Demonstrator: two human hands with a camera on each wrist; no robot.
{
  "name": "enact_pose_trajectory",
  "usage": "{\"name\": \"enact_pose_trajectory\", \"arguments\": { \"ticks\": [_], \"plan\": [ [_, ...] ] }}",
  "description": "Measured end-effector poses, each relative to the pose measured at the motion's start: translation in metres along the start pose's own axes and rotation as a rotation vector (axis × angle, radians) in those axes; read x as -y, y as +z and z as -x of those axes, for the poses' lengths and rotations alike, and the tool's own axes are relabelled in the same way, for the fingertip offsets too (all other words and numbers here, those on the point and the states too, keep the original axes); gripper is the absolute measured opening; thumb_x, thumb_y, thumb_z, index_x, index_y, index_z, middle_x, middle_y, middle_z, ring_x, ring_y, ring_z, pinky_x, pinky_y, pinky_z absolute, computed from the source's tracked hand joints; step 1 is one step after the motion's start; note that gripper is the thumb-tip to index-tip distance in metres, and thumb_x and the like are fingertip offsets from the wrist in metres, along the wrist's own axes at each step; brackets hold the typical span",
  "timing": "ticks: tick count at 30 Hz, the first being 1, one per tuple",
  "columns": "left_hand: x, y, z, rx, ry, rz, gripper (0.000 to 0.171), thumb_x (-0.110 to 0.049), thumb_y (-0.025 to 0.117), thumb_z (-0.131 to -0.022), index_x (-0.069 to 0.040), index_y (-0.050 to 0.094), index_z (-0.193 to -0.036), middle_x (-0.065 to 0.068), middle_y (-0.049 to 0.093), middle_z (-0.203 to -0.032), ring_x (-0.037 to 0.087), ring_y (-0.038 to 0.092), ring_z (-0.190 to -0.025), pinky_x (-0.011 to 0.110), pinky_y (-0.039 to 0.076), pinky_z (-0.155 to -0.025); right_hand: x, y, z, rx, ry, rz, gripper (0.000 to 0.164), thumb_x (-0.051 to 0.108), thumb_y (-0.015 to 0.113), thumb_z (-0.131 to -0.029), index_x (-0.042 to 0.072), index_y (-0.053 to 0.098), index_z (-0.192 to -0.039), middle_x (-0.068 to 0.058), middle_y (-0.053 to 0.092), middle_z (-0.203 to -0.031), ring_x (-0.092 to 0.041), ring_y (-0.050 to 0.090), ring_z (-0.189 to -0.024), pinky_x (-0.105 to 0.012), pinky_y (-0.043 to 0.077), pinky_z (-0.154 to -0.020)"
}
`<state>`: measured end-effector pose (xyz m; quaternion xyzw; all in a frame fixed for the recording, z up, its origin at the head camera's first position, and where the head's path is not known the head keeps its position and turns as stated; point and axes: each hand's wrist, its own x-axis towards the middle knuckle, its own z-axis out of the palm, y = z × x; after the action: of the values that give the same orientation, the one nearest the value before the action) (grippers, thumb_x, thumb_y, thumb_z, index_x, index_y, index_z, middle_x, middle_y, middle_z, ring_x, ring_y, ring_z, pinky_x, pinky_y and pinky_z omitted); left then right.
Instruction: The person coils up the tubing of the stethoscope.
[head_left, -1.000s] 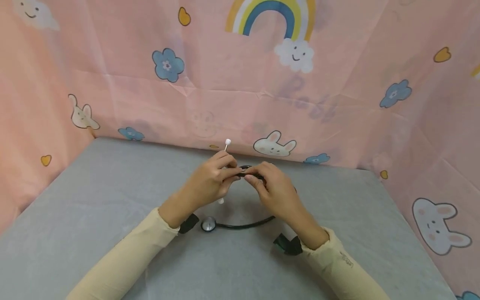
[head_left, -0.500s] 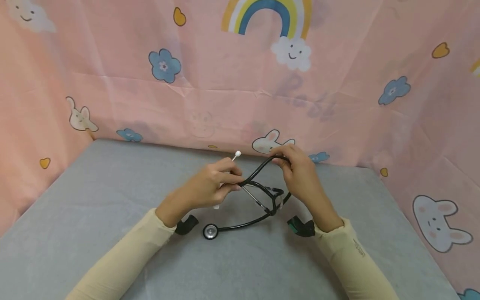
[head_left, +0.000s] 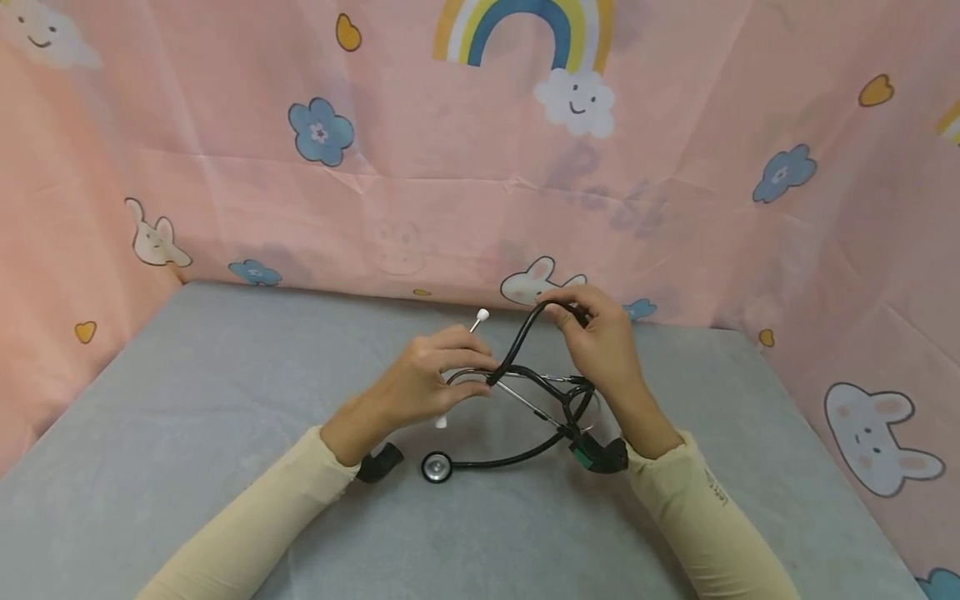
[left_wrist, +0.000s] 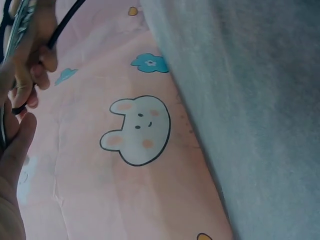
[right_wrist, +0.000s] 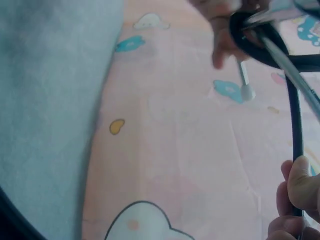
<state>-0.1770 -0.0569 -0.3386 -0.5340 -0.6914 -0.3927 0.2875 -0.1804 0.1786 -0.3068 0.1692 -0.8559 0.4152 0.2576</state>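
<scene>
Stethoscope point(head_left: 566, 401): here it is, folded, between both hands over the grey table point(head_left: 225, 400)
Handling: looks light, tubing bendy, metal tubes point(head_left: 525, 400) stiffer; tubing's the likely safe hold
Axis: left-right, white ear tips point(head_left: 483, 315) and chestpiece point(head_left: 437, 467) leftward
Left hand point(head_left: 423, 377): pinches near ear tips
Right hand point(head_left: 606, 343): grips raised tubing loop point(head_left: 522, 329)
</scene>
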Motion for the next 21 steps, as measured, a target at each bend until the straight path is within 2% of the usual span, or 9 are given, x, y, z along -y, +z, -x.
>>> {"name": "enact_pose_trajectory", "arguments": {
  "ticks": [3,5,7,9,12,14,16,18,21],
  "plan": [
    [-0.003,0.001,0.0,0.012,-0.054,0.021,0.038,0.004,0.085,-0.071,0.0,0.066,-0.104,0.006,0.069,-0.088,0.016,0.068,-0.083,0.019,0.056,-0.079,0.002,-0.001,-0.001,-0.023,0.017,-0.028,0.015,0.016,0.071,-0.091,0.01,0.077,-0.103,-0.008,0.07,-0.096,-0.012,0.049,-0.072,-0.02,0.04,-0.063],
    [-0.006,0.002,-0.001,0.013,-0.056,0.015,0.042,0.006,0.083,-0.072,-0.002,0.065,-0.109,0.005,0.068,-0.086,0.014,0.067,-0.081,0.018,0.055,-0.078,0.002,-0.002,-0.001,-0.01,0.021,-0.024,0.015,0.016,0.072,-0.09,0.01,0.077,-0.103,-0.008,0.071,-0.096,-0.013,0.05,-0.072,-0.02,0.04,-0.064],
    [-0.008,0.002,-0.002,0.01,-0.006,0.0,0.041,0.005,0.081,-0.074,-0.004,0.068,-0.112,0.004,0.069,-0.087,0.013,0.065,-0.08,0.018,0.054,-0.074,0.001,-0.002,-0.001,0.033,0.025,-0.013,0.015,0.016,0.072,-0.09,0.01,0.077,-0.103,-0.008,0.072,-0.096,-0.014,0.05,-0.071,-0.021,0.041,-0.063],
    [-0.009,0.002,-0.004,-0.011,0.074,-0.02,0.035,0.002,0.081,-0.075,-0.005,0.074,-0.109,0.004,0.07,-0.088,0.012,0.063,-0.078,0.017,0.052,-0.07,0.0,-0.001,-0.001,0.097,0.03,-0.001,0.015,0.017,0.07,-0.092,0.011,0.077,-0.104,-0.007,0.073,-0.096,-0.015,0.051,-0.07,-0.023,0.041,-0.063],
    [-0.009,0.0,-0.007,-0.089,0.138,-0.013,0.032,0.003,0.082,-0.071,0.0,0.077,-0.102,0.007,0.072,-0.089,0.014,0.063,-0.077,0.017,0.052,-0.067,-0.002,0.003,0.0,0.182,0.042,0.004,0.015,0.019,0.068,-0.094,0.014,0.078,-0.105,-0.005,0.075,-0.103,-0.014,0.057,-0.077,-0.026,0.045,-0.067],
    [-0.008,-0.004,-0.009,-0.164,0.114,-0.011,0.034,0.005,0.084,-0.066,0.003,0.077,-0.099,0.008,0.072,-0.086,0.016,0.065,-0.077,0.017,0.054,-0.068,-0.002,0.007,0.003,0.214,0.024,0.023,0.016,0.02,0.068,-0.095,0.014,0.077,-0.106,-0.005,0.075,-0.105,-0.015,0.061,-0.081,-0.027,0.047,-0.068],
    [-0.007,-0.008,-0.01,-0.224,0.064,-0.029,0.035,0.005,0.086,-0.062,0.004,0.077,-0.096,0.009,0.073,-0.084,0.018,0.067,-0.076,0.018,0.055,-0.068,-0.002,0.014,0.006,0.213,-0.055,0.089,0.016,0.018,0.069,-0.094,0.011,0.078,-0.105,-0.007,0.075,-0.103,-0.018,0.065,-0.082,-0.03,0.05,-0.067],
    [-0.005,-0.012,-0.01,-0.25,0.008,-0.065,0.036,0.005,0.086,-0.061,0.004,0.077,-0.096,0.009,0.072,-0.083,0.019,0.068,-0.075,0.018,0.055,-0.068,-0.002,0.02,0.01,0.213,-0.108,0.167,0.015,0.018,0.07,-0.093,0.007,0.077,-0.101,-0.009,0.074,-0.095,-0.019,0.064,-0.075,-0.029,0.049,-0.063],
    [-0.004,-0.018,-0.009,-0.258,-0.069,-0.138,0.036,0.004,0.086,-0.063,0.003,0.078,-0.097,0.01,0.07,-0.084,0.02,0.066,-0.075,0.019,0.054,-0.067,-0.003,0.031,0.015,0.215,-0.149,0.199,0.015,0.017,0.072,-0.091,0.006,0.078,-0.1,-0.008,0.073,-0.087,-0.018,0.061,-0.069,-0.028,0.047,-0.06]
  ]
}}
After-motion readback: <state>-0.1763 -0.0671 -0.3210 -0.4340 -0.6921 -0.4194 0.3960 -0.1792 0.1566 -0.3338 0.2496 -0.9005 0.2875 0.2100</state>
